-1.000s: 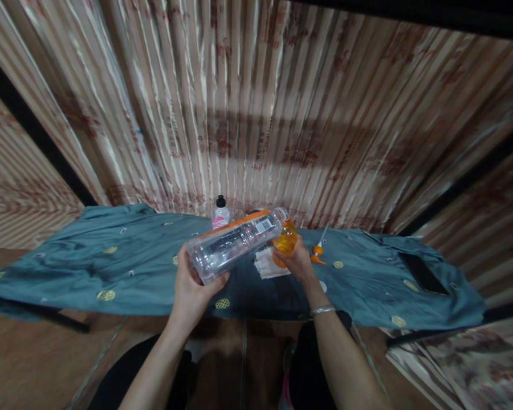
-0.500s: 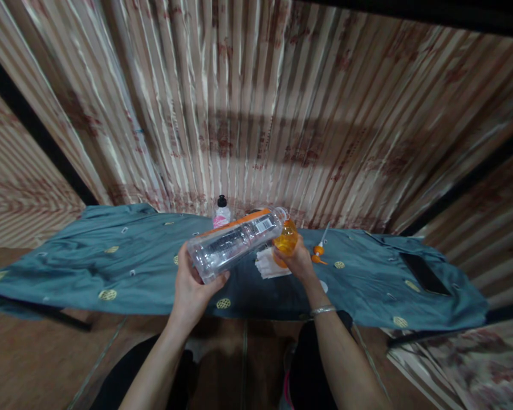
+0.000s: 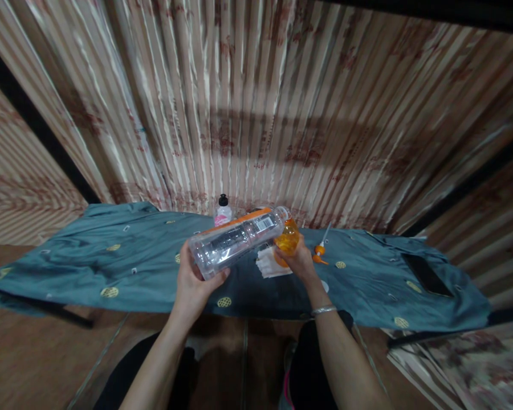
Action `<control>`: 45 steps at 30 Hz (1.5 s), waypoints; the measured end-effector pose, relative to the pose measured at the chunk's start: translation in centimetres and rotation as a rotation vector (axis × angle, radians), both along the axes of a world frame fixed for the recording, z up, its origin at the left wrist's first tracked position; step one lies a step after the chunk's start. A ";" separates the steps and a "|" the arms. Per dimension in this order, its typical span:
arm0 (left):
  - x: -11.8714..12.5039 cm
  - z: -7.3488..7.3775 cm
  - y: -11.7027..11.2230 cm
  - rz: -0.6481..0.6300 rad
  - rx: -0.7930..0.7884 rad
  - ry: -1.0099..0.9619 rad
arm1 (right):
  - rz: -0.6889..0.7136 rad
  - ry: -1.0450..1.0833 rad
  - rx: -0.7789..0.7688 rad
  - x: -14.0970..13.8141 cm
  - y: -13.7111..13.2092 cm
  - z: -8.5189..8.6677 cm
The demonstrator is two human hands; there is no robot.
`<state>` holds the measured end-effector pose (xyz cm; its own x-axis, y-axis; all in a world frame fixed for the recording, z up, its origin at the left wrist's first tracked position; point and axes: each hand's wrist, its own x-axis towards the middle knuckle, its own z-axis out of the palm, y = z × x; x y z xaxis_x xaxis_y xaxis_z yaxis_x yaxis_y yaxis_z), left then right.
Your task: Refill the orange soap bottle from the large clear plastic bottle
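My left hand (image 3: 196,285) is closed around the base of a large clear plastic bottle (image 3: 235,242) with an orange-edged label. The bottle lies tilted, its mouth to the right at the top of an orange bottle (image 3: 288,236). My right hand (image 3: 299,259) wraps round that orange see-through bottle and holds it over the table. Whether liquid runs between the two, I cannot tell. Under the orange bottle lies a white folded tissue (image 3: 267,265). To the right of my right hand is an orange pump top (image 3: 319,251) with a clear tube.
A small bottle with a black cap (image 3: 223,210) stands behind the clear bottle. A dark phone (image 3: 426,274) lies at the right on the teal patterned cloth (image 3: 145,267) that covers the table. Behind rises a pleated curtain (image 3: 248,114), with dark frame bars at both sides.
Both hands keep nearly the same pose with the two bottles. The view has shifted very slightly.
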<state>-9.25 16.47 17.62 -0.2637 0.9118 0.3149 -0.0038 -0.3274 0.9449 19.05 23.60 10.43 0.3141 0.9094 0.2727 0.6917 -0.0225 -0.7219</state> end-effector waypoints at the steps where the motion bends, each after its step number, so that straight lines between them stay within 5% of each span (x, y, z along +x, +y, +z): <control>1: -0.1 -0.1 0.1 0.006 0.002 0.000 | -0.001 0.001 0.002 0.0 0.0 0.0; 45: 0.0 -0.5 0.2 0.026 0.005 0.010 | 0.003 -0.009 0.024 0.2 0.1 -0.6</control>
<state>-9.21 16.71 17.15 -0.2842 0.9029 0.3225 0.0144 -0.3323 0.9431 19.28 23.70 9.80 0.3091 0.9035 0.2969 0.6979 -0.0034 -0.7161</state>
